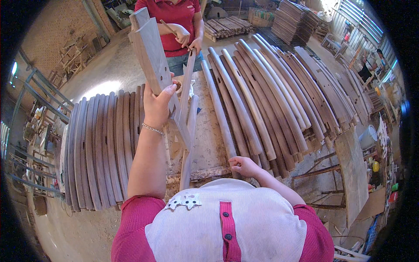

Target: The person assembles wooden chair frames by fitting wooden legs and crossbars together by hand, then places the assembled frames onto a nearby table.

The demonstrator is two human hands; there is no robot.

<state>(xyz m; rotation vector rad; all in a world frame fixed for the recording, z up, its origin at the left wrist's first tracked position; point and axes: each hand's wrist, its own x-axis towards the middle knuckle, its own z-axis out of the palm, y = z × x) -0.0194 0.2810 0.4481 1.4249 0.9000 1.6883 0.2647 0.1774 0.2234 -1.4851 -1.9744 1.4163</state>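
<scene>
My left hand (158,107) is raised and wrapped round a shaped wooden furniture part (149,50), with the thumb across its face. The part stands tilted, its wide stepped end up and away from me, with small holes along it. Its lower end comes down over the worktable (214,150), close to narrow wooden bars (190,126). At the table's near edge, my right hand (245,167) has its fingers curled in against the near end of a long rounded wooden post (219,109). Whether they grip the post or something small is hidden.
Rows of curved wooden posts lie on the left (100,148) and on the right (257,96). Across the table, a person in a red shirt (183,19) holds a thin stick and a wooden bar. A board (351,174) leans at the right, near a white bucket (368,136).
</scene>
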